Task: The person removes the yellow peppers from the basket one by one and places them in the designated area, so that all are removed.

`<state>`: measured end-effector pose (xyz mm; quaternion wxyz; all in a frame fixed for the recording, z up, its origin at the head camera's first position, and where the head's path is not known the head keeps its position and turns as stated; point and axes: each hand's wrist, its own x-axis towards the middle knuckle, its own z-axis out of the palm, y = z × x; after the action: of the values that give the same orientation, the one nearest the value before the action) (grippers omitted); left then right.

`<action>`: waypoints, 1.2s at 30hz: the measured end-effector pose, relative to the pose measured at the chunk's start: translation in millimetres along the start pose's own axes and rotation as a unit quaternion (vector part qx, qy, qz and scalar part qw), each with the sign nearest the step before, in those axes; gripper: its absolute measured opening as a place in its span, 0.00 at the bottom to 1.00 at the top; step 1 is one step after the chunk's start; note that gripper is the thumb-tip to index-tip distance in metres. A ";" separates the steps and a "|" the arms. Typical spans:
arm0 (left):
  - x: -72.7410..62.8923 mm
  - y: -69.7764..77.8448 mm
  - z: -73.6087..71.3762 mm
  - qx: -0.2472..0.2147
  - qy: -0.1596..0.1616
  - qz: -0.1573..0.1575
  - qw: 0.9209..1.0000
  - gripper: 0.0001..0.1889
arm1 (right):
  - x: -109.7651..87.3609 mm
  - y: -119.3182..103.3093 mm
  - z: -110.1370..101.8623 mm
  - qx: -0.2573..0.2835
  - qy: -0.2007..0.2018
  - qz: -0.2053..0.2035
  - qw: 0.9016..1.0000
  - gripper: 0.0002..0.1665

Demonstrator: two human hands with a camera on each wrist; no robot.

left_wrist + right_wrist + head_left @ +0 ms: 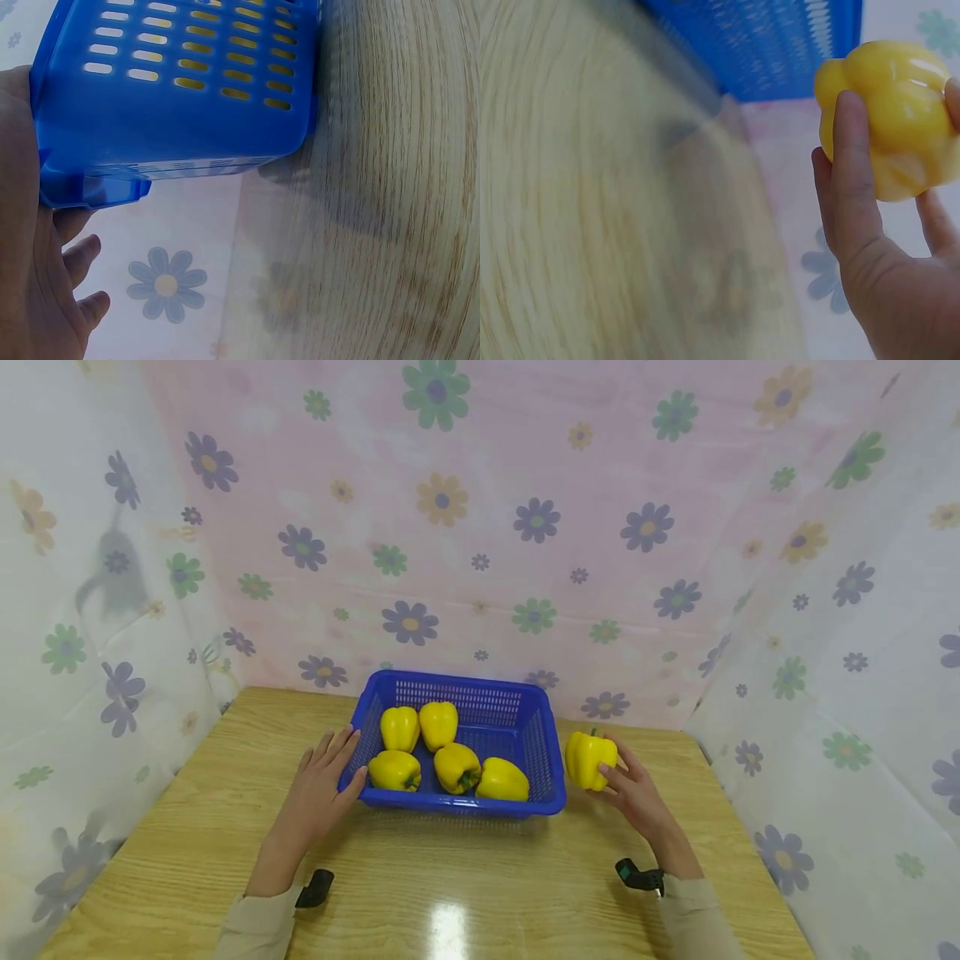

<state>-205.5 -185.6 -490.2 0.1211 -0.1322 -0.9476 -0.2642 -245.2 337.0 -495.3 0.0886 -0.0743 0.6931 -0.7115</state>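
Observation:
A yellow bell pepper [587, 758] with a green stem is in my right hand [637, 795], just right of the basket. Thumb and fingers hold it from its sides, as the right wrist view also shows around the pepper [900, 112]. My left hand [321, 787] rests against the left rim of the blue plastic basket [450, 802], its fingers fairly straight. Up close, the left wrist view has the slotted basket wall [172, 127] beside that hand. Inside the basket lie several yellow bell peppers [456, 767], mostly toward its left and front.
A wood-grain table [465, 877] carries the basket and has a light glare near its front. Flower-patterned cloth [480, 527] hangs behind and on both sides. Each wrist wears a black strapped device, including the one on the right [637, 875].

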 end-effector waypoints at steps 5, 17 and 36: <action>0.3 0.1 -0.4 -0.003 0.004 0.003 1.000 0.33 | 9.9 6.9 -10.8 -0.033 0.002 0.018 0.999 0.42; 0.6 2.8 -1.2 -0.008 0.004 -0.001 1.000 0.32 | 41.4 13.7 -29.1 -0.104 -0.025 0.033 0.994 0.43; 2.0 -0.8 1.0 -0.011 0.006 0.003 1.000 0.33 | 75.9 6.6 -25.7 -0.107 -0.051 0.080 0.990 0.44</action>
<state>-207.8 -185.4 -490.8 0.1261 -0.1343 -0.9436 -0.2750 -324.8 344.5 -503.9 0.1717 -0.0641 0.7637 -0.6190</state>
